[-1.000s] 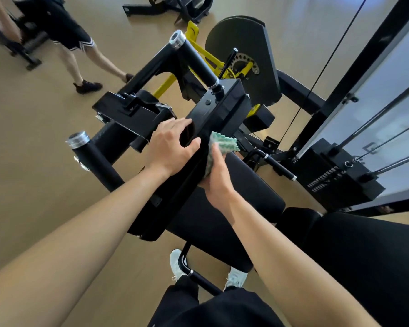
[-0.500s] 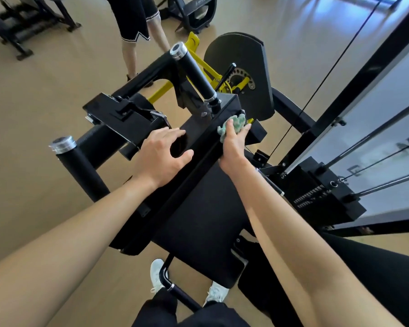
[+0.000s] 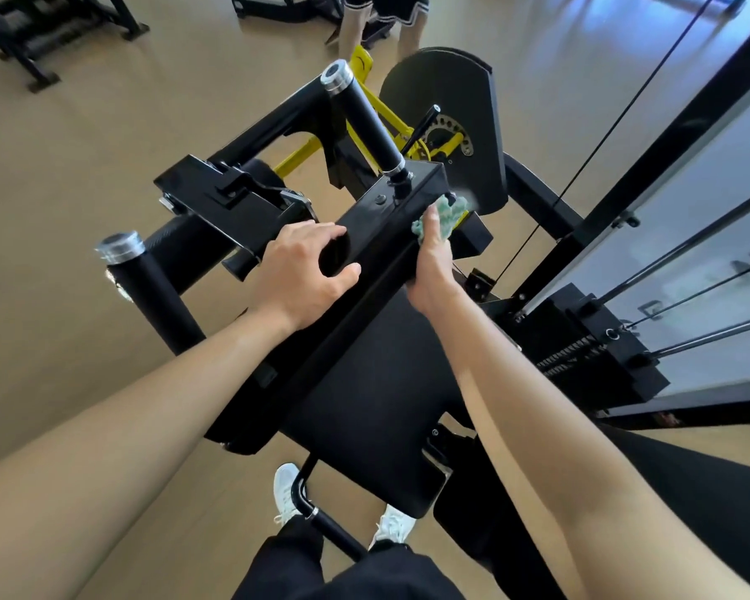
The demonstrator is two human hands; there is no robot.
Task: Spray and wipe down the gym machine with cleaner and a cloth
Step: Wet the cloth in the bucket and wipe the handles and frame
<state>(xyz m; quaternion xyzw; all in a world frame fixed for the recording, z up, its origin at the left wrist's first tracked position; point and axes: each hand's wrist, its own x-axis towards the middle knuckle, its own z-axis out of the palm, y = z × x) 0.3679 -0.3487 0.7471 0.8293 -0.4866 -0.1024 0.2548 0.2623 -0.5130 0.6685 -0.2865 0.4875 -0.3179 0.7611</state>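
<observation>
My left hand lies over the top of the machine's black beam, fingers close together and gently bent, thumb spread off to the near side. It is a brace, not a firm hold. My right hand presses the bunched green cloth against the beam's right face, up near its far end. The cloth hides most of those fingers, so I can't tell how tightly they curl. The trouble I expect is at that far corner. The loose cloth pokes past my fingertips, just beside a small black block and near the post of the upright handle. A hard stroke could snag it there or knock my knuckles on the block. With only a light brace, I could also slide off the glossy edge. I see no cleaner bottle, so I may be rubbing dry. The beam's long axis runs from near-left to far-right, and its far end points at the round black cover. The pad sits below it on the near right. The cloth is a wad with no clear direction.
</observation>
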